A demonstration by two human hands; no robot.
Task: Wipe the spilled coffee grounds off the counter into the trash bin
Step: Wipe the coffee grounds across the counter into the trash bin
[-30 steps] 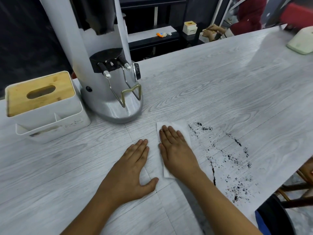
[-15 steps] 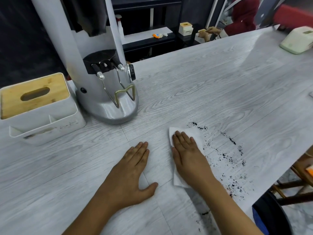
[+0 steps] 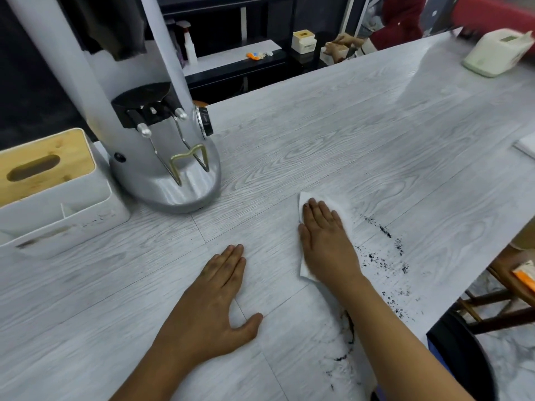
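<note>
Dark coffee grounds (image 3: 385,256) lie scattered on the grey wood-grain counter (image 3: 362,134), right of my right hand, with a second streak (image 3: 346,340) beside my right forearm. My right hand (image 3: 325,241) presses flat, fingers straight, on a white tissue (image 3: 340,208) whose edges show beyond the fingers and at the wrist. My left hand (image 3: 214,302) rests flat on the bare counter, holding nothing. The dark rim of a trash bin (image 3: 463,357) shows below the counter's right edge.
A silver coffee grinder (image 3: 162,157) stands at the back left, next to a white tissue box with a wooden lid (image 3: 49,180). A pale box (image 3: 492,53) sits at the far right. A wooden stool (image 3: 509,287) stands beyond the counter's right edge.
My right hand has slid the tissue to the right across the counter, pushing the grounds toward the right edge. My left hand has stayed flat in place.
</note>
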